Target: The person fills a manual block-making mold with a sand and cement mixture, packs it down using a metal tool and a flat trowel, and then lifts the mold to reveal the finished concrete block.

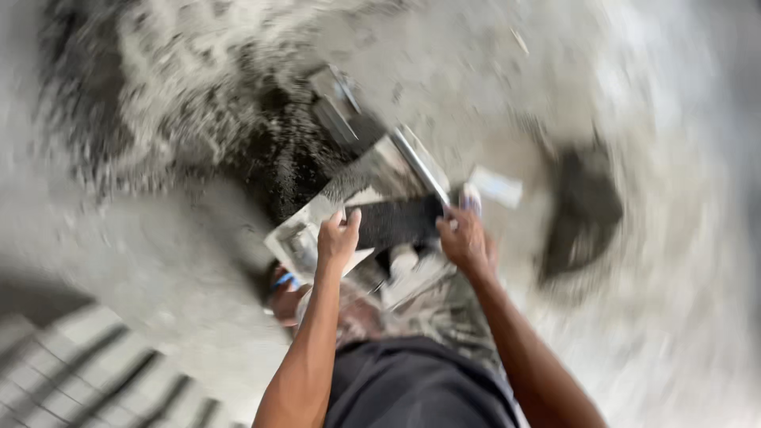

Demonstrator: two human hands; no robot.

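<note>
Fingers of left hand [338, 238] and right hand [463, 238] pinch opposite ends of dark flat board [396, 222] over wet grey mortar [238, 135]; keep both grips level.

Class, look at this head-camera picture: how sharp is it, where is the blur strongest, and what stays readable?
Head view: strong motion blur, smeared in a swirl toward the edges; the grey ground is streaky. The left hand and right hand near the centre stay readable, both gripping a dark flat piece; finer detail is lost.
</note>
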